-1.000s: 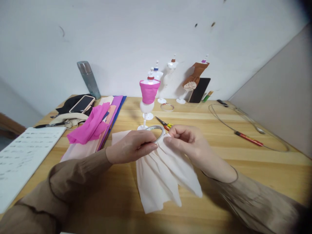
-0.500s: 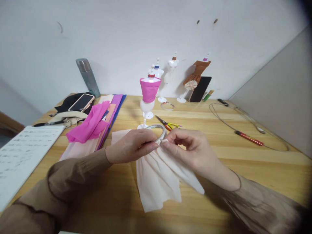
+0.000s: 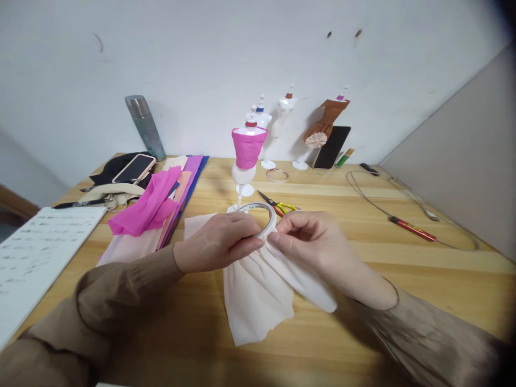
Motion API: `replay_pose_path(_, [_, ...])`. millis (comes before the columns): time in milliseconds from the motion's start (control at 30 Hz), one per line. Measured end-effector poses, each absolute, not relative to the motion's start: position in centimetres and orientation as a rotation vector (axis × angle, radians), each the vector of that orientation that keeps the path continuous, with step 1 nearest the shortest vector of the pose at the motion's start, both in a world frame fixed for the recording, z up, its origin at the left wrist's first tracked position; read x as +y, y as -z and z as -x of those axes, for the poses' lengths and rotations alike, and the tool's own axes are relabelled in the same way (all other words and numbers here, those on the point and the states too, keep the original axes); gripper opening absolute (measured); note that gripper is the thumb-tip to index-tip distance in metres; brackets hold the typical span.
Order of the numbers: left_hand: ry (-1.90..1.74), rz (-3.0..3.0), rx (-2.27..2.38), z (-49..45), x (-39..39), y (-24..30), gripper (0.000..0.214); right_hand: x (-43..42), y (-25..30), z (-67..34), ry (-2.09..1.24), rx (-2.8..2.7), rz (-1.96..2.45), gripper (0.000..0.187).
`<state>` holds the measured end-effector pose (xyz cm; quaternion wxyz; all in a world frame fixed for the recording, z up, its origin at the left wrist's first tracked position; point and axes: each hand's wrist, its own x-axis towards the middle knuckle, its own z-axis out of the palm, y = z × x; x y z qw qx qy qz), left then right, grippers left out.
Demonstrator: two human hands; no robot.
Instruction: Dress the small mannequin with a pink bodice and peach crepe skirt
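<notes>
My left hand (image 3: 221,241) is closed on a roll of tape (image 3: 269,215), its ring standing up from the fingers. From beneath it hangs pleated off-white crepe paper (image 3: 258,301), gathered at the top and fanning out above the table. At the gathered edge, right beside the roll, my right hand (image 3: 314,239) pinches the crepe paper between thumb and forefinger. Just beyond the roll stands a small white mannequin (image 3: 243,174) wearing a pink wrap (image 3: 248,148). Yellow-handled scissors (image 3: 278,204) lie behind my right hand, partly hidden.
Folded coloured paper sheets (image 3: 149,215), a phone (image 3: 134,169) and a notepad (image 3: 44,252) lie on the left. A thermos (image 3: 145,126) stands behind. More mannequins, one in a brown dress (image 3: 327,119), stand by the wall. A looped cable with a red handle (image 3: 411,228) lies right.
The tape roll has tilted to show more of its ring. My right fingers have shifted slightly along the paper's gathered edge, and the hanging pleats have swung a little.
</notes>
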<state>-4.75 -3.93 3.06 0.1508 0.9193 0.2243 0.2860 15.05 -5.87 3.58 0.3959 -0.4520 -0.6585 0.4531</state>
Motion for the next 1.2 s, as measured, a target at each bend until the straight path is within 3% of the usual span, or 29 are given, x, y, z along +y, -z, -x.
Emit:
replay_pose_path(367, [-0.821, -2.735, 0.618, 4.7, -3.7, -2.7, 0.026, -5.0, -2.8, -15.1, -1.652, -1.346, 1.057, 0.023])
replay_pose_path(567, [-0.849, -2.639, 0.617, 4.9, -3.2, -2.7, 0.024, -4.0, -2.9, -15.7, -1.731, -1.453, 0.947, 0.022])
replay_pose_path(867, [-0.84, -2.638, 0.631, 5.0, -3.3, -2.9, 0.024, -3.9, -2.4, -15.8, -1.622, -1.466, 0.999, 0.026])
replay_pose_path(1200, [-0.828, -2.637, 0.695, 5.0, -3.2, -2.9, 0.026, -5.5, -3.5, -15.1, -0.909, -1.773, 1.073, 0.015])
